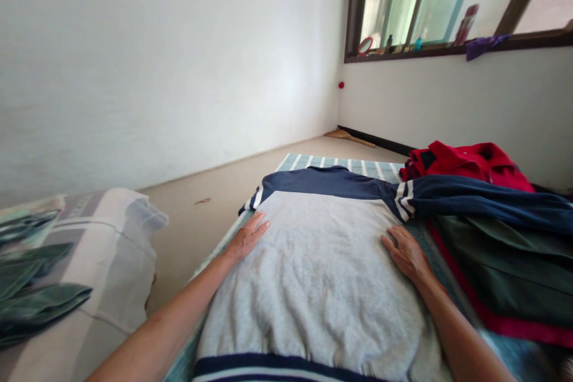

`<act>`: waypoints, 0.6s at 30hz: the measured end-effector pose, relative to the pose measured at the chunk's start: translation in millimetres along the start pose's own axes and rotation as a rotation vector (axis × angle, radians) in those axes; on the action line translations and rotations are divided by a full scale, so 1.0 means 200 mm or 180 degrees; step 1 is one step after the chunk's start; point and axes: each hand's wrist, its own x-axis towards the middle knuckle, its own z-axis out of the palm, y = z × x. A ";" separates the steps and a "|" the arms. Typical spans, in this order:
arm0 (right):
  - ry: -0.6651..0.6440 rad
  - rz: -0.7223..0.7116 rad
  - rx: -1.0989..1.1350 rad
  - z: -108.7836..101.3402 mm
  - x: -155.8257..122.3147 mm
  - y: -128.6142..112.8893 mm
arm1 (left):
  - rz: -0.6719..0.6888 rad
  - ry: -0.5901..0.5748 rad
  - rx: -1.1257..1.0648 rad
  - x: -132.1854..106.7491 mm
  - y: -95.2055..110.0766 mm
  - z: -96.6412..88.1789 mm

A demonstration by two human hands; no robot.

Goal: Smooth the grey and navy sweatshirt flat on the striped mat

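Observation:
A grey and navy long-sleeved jacket (322, 274) lies spread flat, its collar at the far end and its striped hem nearest me. My left hand (248, 237) rests on its left side just below the shoulder, fingers stretched out. On the opposite side, my right hand (406, 250) lies on the right edge of the grey body, fingers apart and slightly bent. The right sleeve (483, 200) stretches out sideways over other clothes. Much of the left sleeve is out of sight beyond the left shoulder.
Under the jacket is a blue-green striped mat (295, 161). At right lie a red garment (483, 164) and dark green folded clothes (514, 274). A wrapped bundle (114, 250) with green clothes (40, 304) stands at left. Small items line the windowsill (403, 54).

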 end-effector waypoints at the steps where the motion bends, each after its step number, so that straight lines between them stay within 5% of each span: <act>1: -0.0006 -0.0009 0.0013 0.00 0.00 0.01 | -0.0042 0.0070 -0.0069 -0.01 -0.02 -0.01; 11: -0.0091 -0.0042 0.0090 0.01 -0.01 0.05 | 0.0241 0.0001 0.0545 -0.29 -0.11 -0.01; 18: -0.0117 0.0100 0.0248 -0.01 -0.01 0.02 | 0.0052 0.0232 0.0301 -0.32 -0.07 -0.02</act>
